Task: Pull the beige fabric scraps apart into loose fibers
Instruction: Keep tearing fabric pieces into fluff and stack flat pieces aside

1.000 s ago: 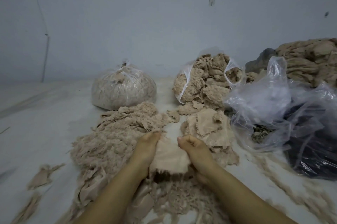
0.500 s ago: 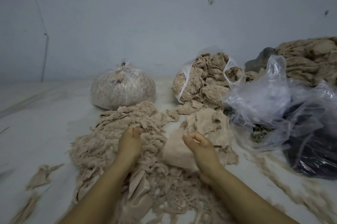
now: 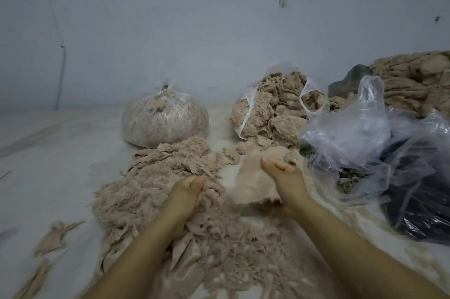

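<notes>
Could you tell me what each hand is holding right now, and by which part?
The right hand grips a beige fabric scrap by its right edge. The left hand is curled on the loose fiber pile; whether it holds a tuft cannot be told.

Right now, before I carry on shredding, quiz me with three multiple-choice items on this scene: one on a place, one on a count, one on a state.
1. Where is the tied clear plastic bag of fibers?
A. Against the wall behind the loose beige fiber pile
B. Under the right hand
C. Inside the dark bag

2. How many hands hold the flat beige fabric scrap?
A. None
B. One
C. Two

3. The open clear bag of beige scraps is:
A. Empty
B. Knotted
C. Overfilled

Key: 1 A, it sits beyond the pile. 2 B, only the right hand keeps a grip on it; the left hand is in the fibers. 3 C, scraps bulge from its mouth.
</notes>
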Action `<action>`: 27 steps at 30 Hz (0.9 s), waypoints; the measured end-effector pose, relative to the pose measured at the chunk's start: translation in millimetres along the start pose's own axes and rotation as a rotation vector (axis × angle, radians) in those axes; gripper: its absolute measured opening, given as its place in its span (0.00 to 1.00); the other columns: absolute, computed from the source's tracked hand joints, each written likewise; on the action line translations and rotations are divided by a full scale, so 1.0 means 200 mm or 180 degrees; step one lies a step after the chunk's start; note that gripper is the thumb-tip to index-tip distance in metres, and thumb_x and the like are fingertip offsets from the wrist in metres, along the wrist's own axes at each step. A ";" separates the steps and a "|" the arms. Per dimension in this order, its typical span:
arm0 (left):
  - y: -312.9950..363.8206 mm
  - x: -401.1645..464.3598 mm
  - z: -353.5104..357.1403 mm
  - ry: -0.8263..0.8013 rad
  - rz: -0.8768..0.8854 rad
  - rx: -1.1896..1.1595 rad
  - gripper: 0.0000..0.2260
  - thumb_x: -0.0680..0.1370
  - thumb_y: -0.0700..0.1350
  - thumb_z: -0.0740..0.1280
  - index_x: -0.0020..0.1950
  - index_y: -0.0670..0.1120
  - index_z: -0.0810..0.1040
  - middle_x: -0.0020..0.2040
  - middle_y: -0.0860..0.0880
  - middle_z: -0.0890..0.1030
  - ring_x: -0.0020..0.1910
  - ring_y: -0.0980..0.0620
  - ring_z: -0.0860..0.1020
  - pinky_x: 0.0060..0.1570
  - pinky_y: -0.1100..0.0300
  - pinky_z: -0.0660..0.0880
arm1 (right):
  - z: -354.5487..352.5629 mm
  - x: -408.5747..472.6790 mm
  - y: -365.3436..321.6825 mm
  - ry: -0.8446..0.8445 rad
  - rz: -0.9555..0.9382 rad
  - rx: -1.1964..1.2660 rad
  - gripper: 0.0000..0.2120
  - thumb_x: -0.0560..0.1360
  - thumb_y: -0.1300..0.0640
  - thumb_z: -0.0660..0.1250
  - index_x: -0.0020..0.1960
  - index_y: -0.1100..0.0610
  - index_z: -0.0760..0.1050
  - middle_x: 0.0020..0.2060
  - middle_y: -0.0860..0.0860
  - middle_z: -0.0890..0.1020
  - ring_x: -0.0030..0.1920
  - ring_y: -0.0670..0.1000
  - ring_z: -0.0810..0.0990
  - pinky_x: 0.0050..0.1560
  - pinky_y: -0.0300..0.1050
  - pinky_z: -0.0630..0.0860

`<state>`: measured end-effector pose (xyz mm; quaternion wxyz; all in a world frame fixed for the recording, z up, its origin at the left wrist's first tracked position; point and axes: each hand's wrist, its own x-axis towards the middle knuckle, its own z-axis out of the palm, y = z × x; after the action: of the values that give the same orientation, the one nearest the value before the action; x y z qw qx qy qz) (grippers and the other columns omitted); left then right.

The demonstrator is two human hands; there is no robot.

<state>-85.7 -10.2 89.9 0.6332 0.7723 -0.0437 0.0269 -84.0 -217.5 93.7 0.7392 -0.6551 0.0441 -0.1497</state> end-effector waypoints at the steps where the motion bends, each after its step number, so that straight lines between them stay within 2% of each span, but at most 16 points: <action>1: 0.00 0.00 -0.02 -0.0078 -0.0015 0.0102 0.16 0.82 0.45 0.57 0.36 0.42 0.71 0.20 0.52 0.65 0.17 0.57 0.59 0.19 0.66 0.56 | -0.04 0.05 -0.03 0.0048 -0.0100 -0.0183 0.04 0.75 0.55 0.69 0.43 0.50 0.82 0.45 0.49 0.86 0.43 0.44 0.83 0.43 0.31 0.78; 4: 0.00 0.00 -0.08 -0.0546 -0.0079 0.0593 0.15 0.81 0.44 0.62 0.35 0.41 0.75 0.21 0.53 0.71 0.17 0.57 0.63 0.19 0.67 0.60 | -0.15 0.20 -0.12 0.0206 -0.0272 -0.1262 0.09 0.77 0.49 0.66 0.51 0.52 0.81 0.52 0.57 0.83 0.48 0.56 0.81 0.55 0.50 0.78; 5: 0.00 0.00 -0.10 -0.0718 -0.0027 0.0910 0.12 0.79 0.43 0.65 0.36 0.43 0.78 0.24 0.53 0.75 0.19 0.58 0.68 0.20 0.66 0.65 | -0.17 0.24 -0.13 0.0302 -0.0314 -0.1968 0.13 0.77 0.47 0.64 0.57 0.52 0.79 0.56 0.56 0.81 0.53 0.57 0.79 0.57 0.51 0.75; 7: -0.01 0.01 -0.13 -0.1071 0.0180 0.1675 0.05 0.76 0.43 0.70 0.42 0.44 0.82 0.37 0.50 0.82 0.34 0.58 0.78 0.36 0.62 0.77 | -0.18 0.26 -0.13 0.0558 -0.0593 -0.3219 0.17 0.78 0.49 0.63 0.65 0.54 0.73 0.60 0.57 0.75 0.62 0.59 0.71 0.61 0.50 0.67; 8: -0.02 0.01 -0.14 -0.1248 0.0227 0.1989 0.04 0.74 0.44 0.71 0.44 0.44 0.83 0.41 0.50 0.83 0.39 0.58 0.79 0.46 0.60 0.77 | -0.16 0.23 -0.12 0.0648 -0.0886 -0.3420 0.16 0.78 0.51 0.63 0.64 0.54 0.73 0.60 0.57 0.74 0.63 0.59 0.69 0.60 0.50 0.66; 9: -0.03 0.01 -0.14 -0.1395 0.0207 0.2237 0.05 0.74 0.45 0.72 0.46 0.45 0.83 0.41 0.51 0.82 0.41 0.58 0.78 0.49 0.59 0.76 | -0.12 0.19 -0.09 0.0584 -0.1146 -0.3370 0.13 0.78 0.54 0.63 0.61 0.55 0.75 0.56 0.56 0.76 0.61 0.58 0.71 0.58 0.49 0.67; 11: -0.04 0.01 -0.14 -0.1623 0.0083 0.2590 0.05 0.73 0.45 0.73 0.48 0.48 0.82 0.38 0.57 0.79 0.37 0.62 0.75 0.43 0.66 0.75 | -0.02 0.08 0.00 -0.0078 -0.1176 -0.3121 0.06 0.78 0.54 0.62 0.52 0.53 0.77 0.47 0.51 0.79 0.52 0.53 0.77 0.49 0.45 0.70; 13: -0.05 -0.01 -0.13 -0.1781 0.0031 0.2795 0.04 0.73 0.42 0.71 0.46 0.51 0.82 0.39 0.58 0.79 0.36 0.64 0.74 0.38 0.73 0.70 | 0.09 -0.02 0.12 -0.0864 -0.0587 -0.3143 0.09 0.78 0.47 0.63 0.49 0.52 0.78 0.44 0.49 0.80 0.46 0.49 0.78 0.48 0.44 0.74; 14: -0.06 -0.01 -0.14 -0.1827 0.0056 0.2828 0.05 0.74 0.40 0.70 0.45 0.51 0.82 0.41 0.58 0.80 0.37 0.64 0.75 0.37 0.75 0.70 | 0.13 -0.06 0.18 -0.1051 -0.0316 -0.3229 0.12 0.76 0.44 0.65 0.49 0.52 0.78 0.43 0.48 0.80 0.45 0.49 0.78 0.46 0.44 0.75; 16: -0.06 -0.02 -0.16 -0.1835 0.0127 0.2746 0.08 0.75 0.38 0.68 0.47 0.49 0.83 0.46 0.56 0.82 0.42 0.63 0.77 0.39 0.77 0.70 | 0.18 -0.10 0.26 -0.1089 -0.0152 -0.3532 0.17 0.72 0.40 0.68 0.47 0.54 0.77 0.42 0.50 0.79 0.44 0.50 0.77 0.42 0.44 0.73; 18: -0.06 -0.03 -0.20 -0.1596 0.0215 0.2439 0.09 0.76 0.37 0.68 0.47 0.50 0.83 0.48 0.56 0.83 0.46 0.62 0.79 0.43 0.77 0.71 | 0.19 -0.12 0.30 -0.0945 -0.0328 -0.3572 0.13 0.74 0.44 0.68 0.45 0.53 0.74 0.44 0.50 0.78 0.46 0.51 0.77 0.44 0.46 0.74; 20: -0.05 -0.03 -0.25 -0.1159 0.0321 0.2147 0.10 0.77 0.36 0.66 0.48 0.50 0.82 0.47 0.56 0.82 0.47 0.60 0.79 0.44 0.76 0.72 | 0.17 -0.15 0.31 -0.0602 -0.0719 -0.3228 0.08 0.76 0.50 0.66 0.46 0.52 0.69 0.45 0.49 0.74 0.45 0.51 0.75 0.44 0.47 0.74; 22: -0.05 -0.02 -0.31 -0.0937 0.0412 0.1948 0.11 0.77 0.36 0.66 0.48 0.52 0.81 0.46 0.57 0.82 0.48 0.58 0.80 0.50 0.69 0.75 | 0.15 -0.21 0.32 -0.0519 -0.1352 -0.2744 0.08 0.77 0.49 0.65 0.51 0.52 0.70 0.46 0.48 0.71 0.44 0.48 0.73 0.43 0.44 0.72; 23: -0.05 -0.02 -0.34 -0.1079 0.0461 0.1920 0.11 0.77 0.38 0.67 0.49 0.54 0.81 0.47 0.59 0.81 0.50 0.60 0.80 0.54 0.66 0.75 | 0.13 -0.24 0.32 -0.0817 -0.1586 -0.2627 0.11 0.77 0.47 0.65 0.55 0.52 0.72 0.47 0.47 0.71 0.45 0.47 0.73 0.45 0.42 0.72; 25: -0.06 -0.05 -0.38 -0.1754 0.0407 0.2084 0.11 0.74 0.45 0.72 0.51 0.60 0.80 0.53 0.66 0.78 0.54 0.67 0.76 0.56 0.72 0.71 | 0.09 -0.30 0.32 -0.1807 -0.1843 -0.2775 0.16 0.76 0.43 0.64 0.60 0.50 0.76 0.51 0.46 0.72 0.50 0.44 0.71 0.51 0.37 0.71; 27: -0.10 -0.07 -0.40 -0.2048 0.0468 0.2535 0.13 0.72 0.47 0.74 0.55 0.58 0.80 0.56 0.67 0.75 0.57 0.69 0.73 0.56 0.76 0.66 | 0.03 -0.32 0.30 -0.2471 -0.1986 -0.3083 0.14 0.76 0.45 0.65 0.55 0.52 0.81 0.49 0.48 0.76 0.51 0.45 0.71 0.53 0.37 0.69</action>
<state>-96.7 72.3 85.2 0.2411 0.9175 -0.2768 -0.1530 -133.5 -188.7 27.0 0.2483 -0.8994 -0.3521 -0.0736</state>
